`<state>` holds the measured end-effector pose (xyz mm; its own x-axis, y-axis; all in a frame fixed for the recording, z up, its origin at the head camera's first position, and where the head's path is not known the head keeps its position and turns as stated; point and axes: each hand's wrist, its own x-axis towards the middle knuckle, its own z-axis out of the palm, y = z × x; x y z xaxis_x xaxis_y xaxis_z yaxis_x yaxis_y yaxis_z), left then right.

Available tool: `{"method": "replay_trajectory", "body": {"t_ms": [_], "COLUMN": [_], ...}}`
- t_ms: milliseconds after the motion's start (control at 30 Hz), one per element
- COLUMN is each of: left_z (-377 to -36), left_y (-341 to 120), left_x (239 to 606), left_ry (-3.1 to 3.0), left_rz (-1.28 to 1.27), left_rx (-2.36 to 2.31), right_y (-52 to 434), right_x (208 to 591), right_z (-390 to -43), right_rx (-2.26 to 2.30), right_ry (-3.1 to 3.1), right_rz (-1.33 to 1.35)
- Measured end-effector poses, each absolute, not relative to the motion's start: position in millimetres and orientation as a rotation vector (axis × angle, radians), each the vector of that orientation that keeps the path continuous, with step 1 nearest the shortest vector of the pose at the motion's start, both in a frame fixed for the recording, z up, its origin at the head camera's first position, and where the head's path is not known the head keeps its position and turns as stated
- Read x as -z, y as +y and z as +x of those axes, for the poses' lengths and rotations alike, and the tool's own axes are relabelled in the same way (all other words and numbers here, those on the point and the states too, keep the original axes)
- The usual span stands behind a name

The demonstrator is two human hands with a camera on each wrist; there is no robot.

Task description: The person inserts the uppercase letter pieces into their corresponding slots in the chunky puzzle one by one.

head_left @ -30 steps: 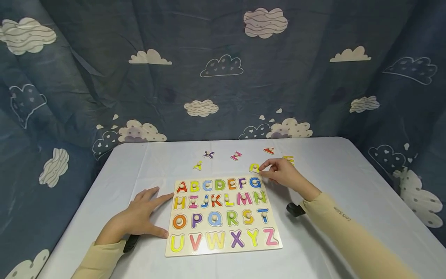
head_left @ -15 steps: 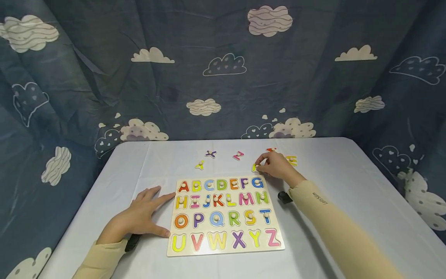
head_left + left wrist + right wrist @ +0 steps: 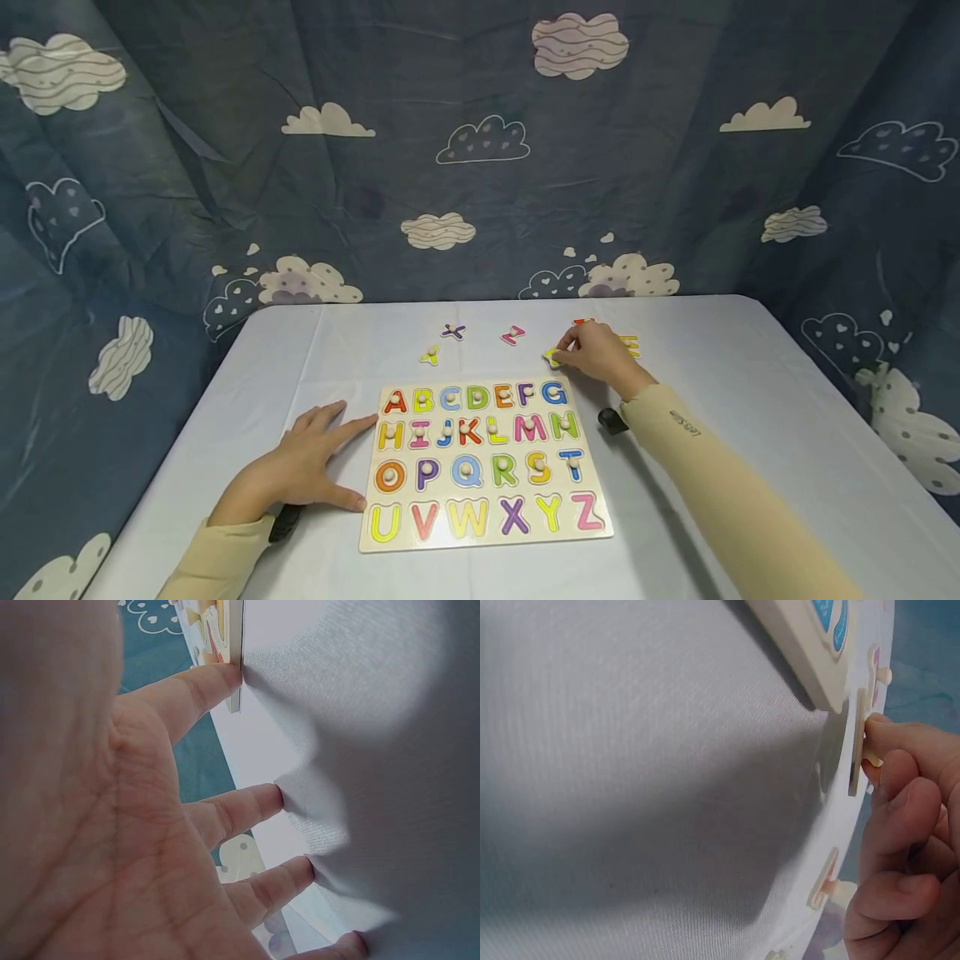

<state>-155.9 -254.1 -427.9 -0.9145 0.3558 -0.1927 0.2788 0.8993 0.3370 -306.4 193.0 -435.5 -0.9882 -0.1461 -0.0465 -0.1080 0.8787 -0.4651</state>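
Observation:
At the board's far right corner my right hand (image 3: pixel 597 354) pinches a yellow letter U piece (image 3: pixel 551 358) between thumb and index finger. In the right wrist view that letter piece (image 3: pixel 858 742) is on edge, its knob partly covered by fingertips. The wooden alphabet puzzle board (image 3: pixel 480 453) lies flat, with knobbed letters from A to T in their recesses. Its bottom row shows painted U, V, W, X, Y and Z without knobs. My left hand (image 3: pixel 296 467) is spread on the cloth, index finger and thumb touching the board's left edge.
Behind the board lie a yellow Y piece (image 3: pixel 430 356), a purple X piece (image 3: pixel 453 332) and a pink Z piece (image 3: pixel 513 335). A red piece (image 3: pixel 583 321) and a yellow piece (image 3: pixel 631 343) are partly hidden by the right hand. White cloth (image 3: pixel 720 367) covers the table.
My right hand has moved left onto the yellow U piece and grips it; the piece has turned and tilted. The left hand keeps its place at the board.

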Motion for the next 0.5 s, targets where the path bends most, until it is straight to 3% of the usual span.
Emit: {"method": "replay_trajectory", "body": {"t_ms": [300,500], "left_z": [-156.2,-155.9], "left_y": [-252.7,-253.4], "left_x": [427.2,428.0], "left_ry": [2.814,2.823], "left_rz": [0.467,0.49], "left_rx": [-0.437,-0.433], "right_y": [195.8,197.6], "right_x": [439.1,438.5], "right_z": [-304.1,-305.4], "right_rx": [0.722,0.744], "right_ry": [2.946,2.946], "right_rz": [-0.051,-0.116]}}
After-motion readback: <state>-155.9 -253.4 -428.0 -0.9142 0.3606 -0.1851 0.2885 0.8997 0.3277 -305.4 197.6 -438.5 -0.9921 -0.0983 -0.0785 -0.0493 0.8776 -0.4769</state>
